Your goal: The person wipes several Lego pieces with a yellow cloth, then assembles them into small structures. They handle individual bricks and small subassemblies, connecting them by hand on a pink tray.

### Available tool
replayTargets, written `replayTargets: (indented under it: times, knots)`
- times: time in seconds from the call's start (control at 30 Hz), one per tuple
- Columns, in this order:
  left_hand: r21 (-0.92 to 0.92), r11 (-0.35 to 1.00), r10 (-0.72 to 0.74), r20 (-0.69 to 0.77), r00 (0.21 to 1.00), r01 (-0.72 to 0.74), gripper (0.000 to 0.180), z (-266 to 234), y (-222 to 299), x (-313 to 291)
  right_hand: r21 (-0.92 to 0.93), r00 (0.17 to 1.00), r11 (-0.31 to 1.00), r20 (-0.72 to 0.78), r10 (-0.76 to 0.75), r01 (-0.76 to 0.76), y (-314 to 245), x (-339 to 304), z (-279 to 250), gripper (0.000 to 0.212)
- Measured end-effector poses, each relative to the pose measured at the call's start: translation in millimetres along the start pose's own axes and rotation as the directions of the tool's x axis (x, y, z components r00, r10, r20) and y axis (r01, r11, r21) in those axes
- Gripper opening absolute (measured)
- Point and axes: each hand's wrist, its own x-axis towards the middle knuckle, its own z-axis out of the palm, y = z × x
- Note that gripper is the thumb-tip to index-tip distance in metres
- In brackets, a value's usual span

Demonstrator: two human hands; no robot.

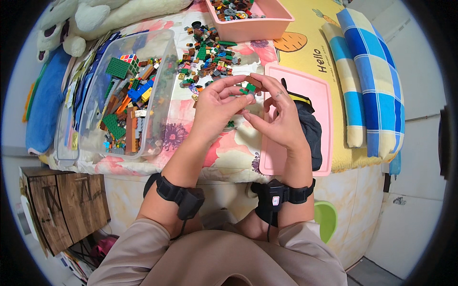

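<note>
My left hand (214, 107) is raised over the bed, its thumb and fingers closed on a small green toy brick (249, 88). Right beside that piece is a brown toy brick (255, 82), under the curled fingers of my right hand (281, 114). The two bricks lie close together; whether they are joined I cannot tell. My right thumb points toward the left hand, below the bricks. Behind my hands spreads a pile of loose toy bricks (202, 52), mostly green, brown and black. Another small green piece (231, 124) lies on the cloth below my fingers.
At left stands a clear plastic bin (164, 71) of bricks with a puzzle cube (130, 61). A pink bin (248, 29) with bricks is at the back. A pink lid (322, 109) bears a dark cloth item (309, 128). Checked pillows (377, 81) lie at right, a white plush toy (95, 24) at back left.
</note>
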Motion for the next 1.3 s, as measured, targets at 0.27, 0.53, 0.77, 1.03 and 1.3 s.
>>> replayTargets:
  times: [0.27,0.53,0.77,1.03,1.3]
  knots:
    - [-0.074,0.997,-0.037,0.01,0.999,0.038,0.046,2.1,-4.1,-0.1,-0.164,0.982,0.984,-0.164,-0.089,0.062,3.0,1.0,18.6,0.058]
    - [-0.063,0.998,-0.023,-0.001,1.0,0.023,0.044,3.8,-4.3,-2.3,-0.161,0.968,0.984,-0.228,-0.108,0.071,5.0,0.8,21.2,0.052]
    - [-0.087,0.996,-0.007,0.0,1.0,0.007,0.041,5.0,-2.8,-4.3,-0.261,0.944,0.948,-0.223,-0.242,0.182,8.8,1.8,19.5,0.054]
    - [-0.118,0.987,-0.113,-0.013,0.993,0.111,0.046,4.1,-0.2,-3.6,-0.084,0.99,0.996,-0.138,0.031,-0.043,2.5,-0.1,17.7,0.06]
    - [-0.1,0.98,-0.159,0.127,0.979,0.172,0.049,-2.6,2.6,0.0,-0.111,0.995,0.992,-0.087,0.043,-0.052,9.3,-2.9,19.0,0.074]
